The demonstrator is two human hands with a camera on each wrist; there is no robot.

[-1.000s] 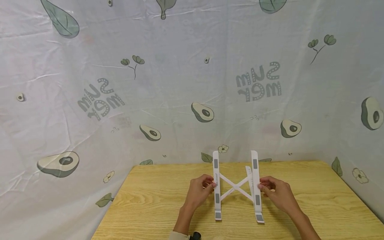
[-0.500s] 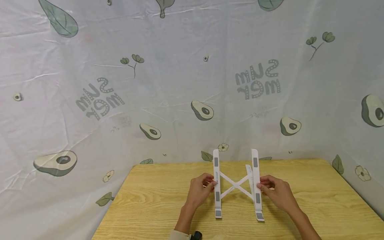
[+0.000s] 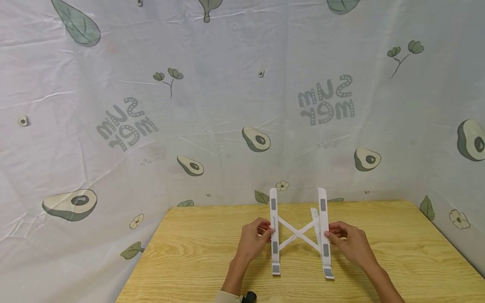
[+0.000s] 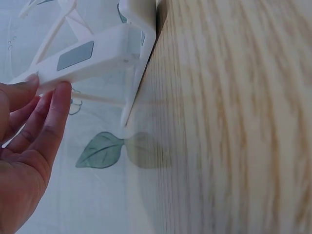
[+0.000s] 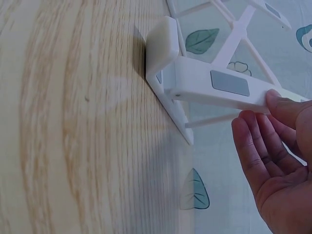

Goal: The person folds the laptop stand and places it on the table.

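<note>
A white folding laptop stand (image 3: 274, 240) stands unfolded on the wooden table, its two long arms joined by crossed bars (image 3: 298, 232). Grey pads line the arms, and each front end turns up in a lip. My left hand (image 3: 251, 240) pinches the left arm between thumb and fingers. On the other side my right hand (image 3: 350, 244) holds the right arm the same way. In the left wrist view the thumb lies on top of the arm and the fingers beneath. The right wrist view shows the right thumb on its arm's upper face, fingertips at its underside.
The wood-grain table (image 3: 197, 240) carries the stand near its middle. A pale curtain (image 3: 227, 105) printed with avocados, leaves and lettering hangs behind the table and along both sides. A dark band (image 3: 249, 297) is on the left wrist below a light sleeve.
Both hands keep their hold on the stand, which stays in place. Only a slight shift of the head view shows.
</note>
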